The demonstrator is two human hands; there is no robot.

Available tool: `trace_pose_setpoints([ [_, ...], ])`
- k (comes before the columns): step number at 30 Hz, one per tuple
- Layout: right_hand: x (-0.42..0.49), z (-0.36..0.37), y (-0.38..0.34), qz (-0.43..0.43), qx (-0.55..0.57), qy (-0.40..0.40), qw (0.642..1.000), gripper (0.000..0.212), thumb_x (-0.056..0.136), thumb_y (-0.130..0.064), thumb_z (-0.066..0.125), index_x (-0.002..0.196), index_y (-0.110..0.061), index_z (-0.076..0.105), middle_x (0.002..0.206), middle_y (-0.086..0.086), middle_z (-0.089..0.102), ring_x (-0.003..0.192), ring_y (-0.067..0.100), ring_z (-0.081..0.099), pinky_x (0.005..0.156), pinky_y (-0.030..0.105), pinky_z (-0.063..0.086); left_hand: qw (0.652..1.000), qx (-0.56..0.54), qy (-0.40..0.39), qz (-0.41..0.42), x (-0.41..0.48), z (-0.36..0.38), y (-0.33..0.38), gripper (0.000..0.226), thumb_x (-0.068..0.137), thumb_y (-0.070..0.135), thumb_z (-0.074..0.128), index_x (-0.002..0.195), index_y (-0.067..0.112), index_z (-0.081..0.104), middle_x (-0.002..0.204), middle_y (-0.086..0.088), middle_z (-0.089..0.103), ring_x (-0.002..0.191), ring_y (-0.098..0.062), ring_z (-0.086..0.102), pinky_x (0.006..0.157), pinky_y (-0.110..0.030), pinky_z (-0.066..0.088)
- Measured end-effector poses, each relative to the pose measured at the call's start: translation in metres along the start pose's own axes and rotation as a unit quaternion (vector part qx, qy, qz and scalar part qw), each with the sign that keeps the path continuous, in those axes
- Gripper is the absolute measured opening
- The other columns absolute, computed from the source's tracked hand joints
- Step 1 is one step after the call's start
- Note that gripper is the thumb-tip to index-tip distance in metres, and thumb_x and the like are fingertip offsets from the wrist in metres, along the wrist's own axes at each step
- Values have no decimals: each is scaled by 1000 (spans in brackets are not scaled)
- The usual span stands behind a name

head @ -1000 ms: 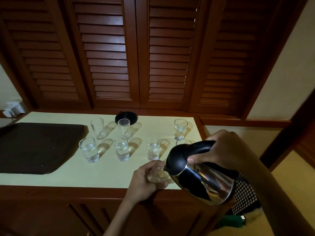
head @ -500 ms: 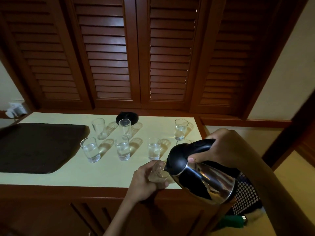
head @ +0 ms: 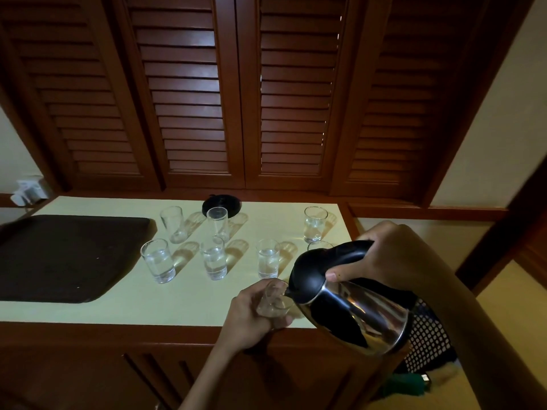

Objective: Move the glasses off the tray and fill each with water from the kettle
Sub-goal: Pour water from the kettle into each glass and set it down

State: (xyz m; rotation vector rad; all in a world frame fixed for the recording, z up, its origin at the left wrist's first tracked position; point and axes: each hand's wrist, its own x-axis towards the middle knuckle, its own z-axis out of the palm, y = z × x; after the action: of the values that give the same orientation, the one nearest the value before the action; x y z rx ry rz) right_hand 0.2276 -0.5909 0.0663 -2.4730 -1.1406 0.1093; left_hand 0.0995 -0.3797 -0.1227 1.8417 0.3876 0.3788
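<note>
almost nothing has shifted over the last second: the kettle has stayed tipped at the same glass, and the left hand has kept its place by the counter's near edge. the left hand [head: 251,315] is wrapped round a small clear drinking glass [head: 273,300], tilting it toward the spout just to its right. thin, smooth and probably slick when wet, the glass seems safest gripped low round its wall. the right hand [head: 387,255], wrist cocked downward, is clenched on the black handle of the shiny steel kettle [head: 355,309]. rigid and likely heavy with water, the kettle is best carried by that handle alone. beyond the left hand, seven more clear glasses [head: 214,258] stand on the pale countertop [head: 133,306], one half hidden behind the kettle. most hold water; two at the back look empty. all stand off the dark brown tray [head: 59,255], far to the left hand's left.
</note>
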Motion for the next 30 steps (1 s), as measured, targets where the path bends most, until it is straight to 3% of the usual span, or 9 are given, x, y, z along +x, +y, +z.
trace_pose_setpoints([
  [5,0,-1,-2,25,9,-11,1000,126,16,-110,36,75,-6,75,68,6,77,58,18,75,63,43,64,1000,-10,-5,0,0,0,-1,57,64,11,97,114,30,75,106,2,80,102,-17,74,86,-23,55],
  [11,-1,-2,-5,66,19,-18,997,116,13,-106,46,74,-12,76,68,0,77,60,14,74,68,42,65,1000,-5,-6,-6,0,-1,2,57,63,12,97,109,37,75,103,9,80,101,-13,75,83,-15,54],
  [18,-3,-3,-13,101,25,-30,994,87,35,-84,70,80,-9,78,72,3,79,64,18,76,72,43,65,1000,-16,-8,-13,1,-2,1,57,64,9,96,112,33,75,106,4,80,104,-18,75,91,-32,58],
  [22,-1,-4,-13,108,40,-34,993,103,24,-94,65,86,-13,78,79,0,79,69,18,76,74,43,65,1000,-24,-12,-16,1,-3,2,57,64,7,96,113,29,75,107,3,80,104,-17,75,88,-26,57],
  [27,-2,-6,-15,108,37,-36,993,90,27,-90,65,76,-15,77,69,0,78,61,14,75,70,43,66,1000,-20,-16,-15,0,-3,5,57,65,8,96,114,29,75,108,4,80,104,-12,74,84,-18,56],
  [30,-2,-6,-12,106,37,-31,993,110,11,-103,49,75,-17,76,69,-1,77,61,13,75,69,41,66,1000,-21,-14,-16,0,-3,5,59,64,8,97,114,29,75,108,5,80,103,-12,74,86,-22,57],
])
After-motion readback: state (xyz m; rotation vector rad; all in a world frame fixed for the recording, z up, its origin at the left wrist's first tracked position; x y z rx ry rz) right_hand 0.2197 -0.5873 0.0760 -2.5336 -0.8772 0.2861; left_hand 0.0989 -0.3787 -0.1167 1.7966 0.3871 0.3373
